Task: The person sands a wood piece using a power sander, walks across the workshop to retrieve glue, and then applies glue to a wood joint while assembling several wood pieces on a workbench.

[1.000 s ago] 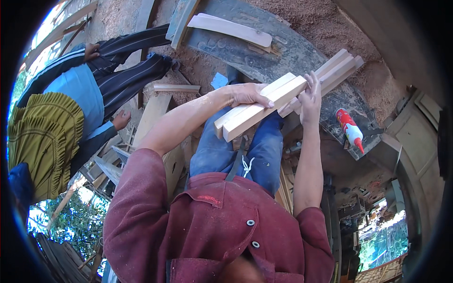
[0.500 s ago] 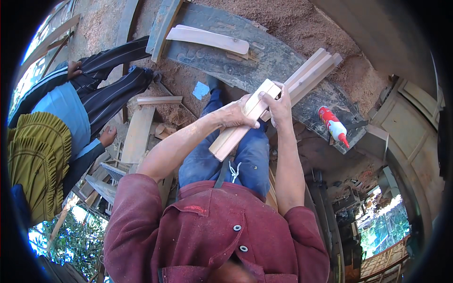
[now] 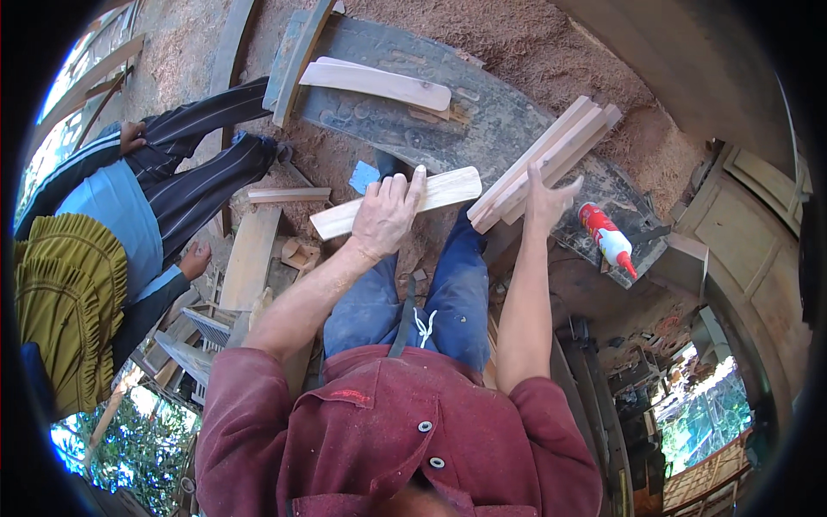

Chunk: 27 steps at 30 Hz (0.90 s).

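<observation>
My left hand [image 3: 386,215] is closed over a flat pale wooden slat [image 3: 452,188] with a rounded right end. The slat is held above my knees, tilted up toward the right. My right hand [image 3: 549,205] is at the right side of several long wooden strips [image 3: 551,155] lying together on the bench. Its fingers are apart, with the thumb spread out to the right; the fingers behind the palm are partly hidden. The near ends of the strips stick out over the bench edge, by my right knee.
A dark worn plank bench [image 3: 379,95] runs across the far side, bearing curved wooden pieces [image 3: 379,84] and a red-and-white glue bottle [image 3: 607,239]. Another person [image 3: 112,198] sits at the left. Boards [image 3: 250,254] and offcuts lie below. Wooden panels [image 3: 741,215] stand at the right.
Both hands held wood together over my lap. Now my left hand has moved left with one slat, and my right hand has let go beside the strips, where another piece now lies.
</observation>
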### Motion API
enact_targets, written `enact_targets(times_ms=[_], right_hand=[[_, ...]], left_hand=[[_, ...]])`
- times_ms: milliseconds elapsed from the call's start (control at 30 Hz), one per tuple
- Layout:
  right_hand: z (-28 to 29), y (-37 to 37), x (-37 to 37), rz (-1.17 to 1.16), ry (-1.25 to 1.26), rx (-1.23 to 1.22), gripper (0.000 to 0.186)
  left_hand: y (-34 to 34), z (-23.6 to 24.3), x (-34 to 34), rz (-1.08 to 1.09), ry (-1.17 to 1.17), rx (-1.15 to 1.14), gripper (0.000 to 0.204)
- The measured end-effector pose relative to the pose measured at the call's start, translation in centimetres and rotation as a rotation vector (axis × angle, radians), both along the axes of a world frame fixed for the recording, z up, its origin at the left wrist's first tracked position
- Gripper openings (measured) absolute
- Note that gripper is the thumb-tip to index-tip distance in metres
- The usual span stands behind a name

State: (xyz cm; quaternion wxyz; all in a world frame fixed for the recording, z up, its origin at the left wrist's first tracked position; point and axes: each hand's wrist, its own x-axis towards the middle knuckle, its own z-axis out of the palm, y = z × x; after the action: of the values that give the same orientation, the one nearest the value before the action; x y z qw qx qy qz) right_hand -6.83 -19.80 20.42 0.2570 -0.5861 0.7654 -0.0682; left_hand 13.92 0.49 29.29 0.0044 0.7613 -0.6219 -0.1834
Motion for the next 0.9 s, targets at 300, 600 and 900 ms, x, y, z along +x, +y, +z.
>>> enact_targets(times_ms=[300, 600, 900], right_hand=[[-1.2, 1.2, 2.2, 0.211, 0.011, -0.134, 0.112], [4.1, 12.5, 3.7, 0.073, -1.149, 0.67, 0.087], [-1.0, 7.0, 6.5, 0.093, -0.238, 0.08, 0.099]], left_hand=[[-1.2, -0.6, 1.3, 0.638, 0.871, 0.138, 0.101], [-6.1, -4.4, 1.2, 0.392, 0.929, 0.142, 0.072], [-5.9, -5.3, 11.5, 0.447, 1.017, 0.401, 0.047]])
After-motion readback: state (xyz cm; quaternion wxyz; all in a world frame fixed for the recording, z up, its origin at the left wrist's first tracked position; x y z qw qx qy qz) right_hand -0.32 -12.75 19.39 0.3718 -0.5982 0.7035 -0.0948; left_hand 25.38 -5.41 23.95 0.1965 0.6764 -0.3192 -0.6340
